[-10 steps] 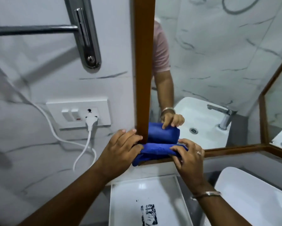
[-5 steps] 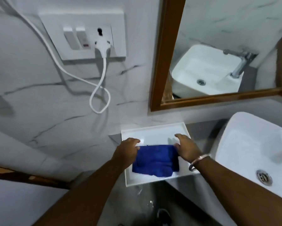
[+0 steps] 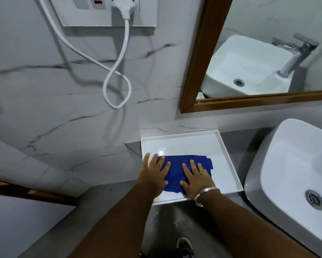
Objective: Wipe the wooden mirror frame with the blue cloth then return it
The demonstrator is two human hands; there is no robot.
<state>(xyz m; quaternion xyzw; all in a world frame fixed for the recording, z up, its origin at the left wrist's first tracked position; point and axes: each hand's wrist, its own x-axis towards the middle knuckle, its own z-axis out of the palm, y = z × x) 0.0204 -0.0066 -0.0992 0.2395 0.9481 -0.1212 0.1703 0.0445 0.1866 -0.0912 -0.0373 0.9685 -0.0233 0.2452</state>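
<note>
With the blue cloth lying in the white tray, both the left hand and right hand rest flat, fingers spread, grip on nothing; lifting carelessly could drag it off the near edge.

We counted one white tray, and took it as our landmark. On it lay one blue cloth, and two hands pressed flat on that cloth: a left hand at the tray's left edge and a right hand nearer its middle. One bracelet circled the right wrist and one ring sat on a right finger. Right of the tray stood one basin with one drain. Above the tray hung one wooden mirror frame. Up and left of the tray we saw one switch plate, one plug and one white cord.
</note>
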